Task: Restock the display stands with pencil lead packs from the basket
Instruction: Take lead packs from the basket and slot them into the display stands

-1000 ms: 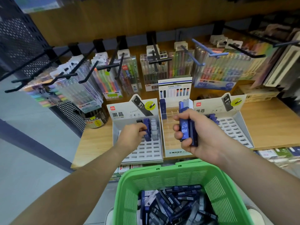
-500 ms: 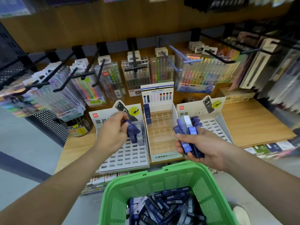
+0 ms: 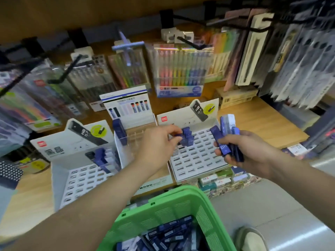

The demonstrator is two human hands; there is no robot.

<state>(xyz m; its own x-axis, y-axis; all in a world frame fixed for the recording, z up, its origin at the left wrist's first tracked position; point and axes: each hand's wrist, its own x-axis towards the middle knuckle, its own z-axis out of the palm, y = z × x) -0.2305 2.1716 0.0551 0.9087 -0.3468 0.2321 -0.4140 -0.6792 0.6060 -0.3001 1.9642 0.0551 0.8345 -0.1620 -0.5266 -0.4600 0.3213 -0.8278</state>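
My left hand [image 3: 155, 142] reaches across to the right white display stand [image 3: 195, 160] and pinches a blue pencil lead pack [image 3: 186, 136] among a few packs standing in its top slots. My right hand [image 3: 243, 151] grips a bunch of blue lead packs [image 3: 227, 134] just above that stand's right side. The left white display stand [image 3: 81, 176] holds several packs at its upper right. Between them stands a clear middle stand [image 3: 137, 142] with one blue pack. The green basket [image 3: 166, 209] below holds many lead packs.
Hooks with pen sets [image 3: 179, 73] hang over the wooden shelf [image 3: 261, 122] behind the stands. Boxed goods [image 3: 223, 182] line the shelf's front edge. A shoe [image 3: 252, 238] shows on the grey floor at the lower right.
My left hand has moved from the left stand across to the right stand with a blue pack. The view swung right. My right hand keeps its bunch.
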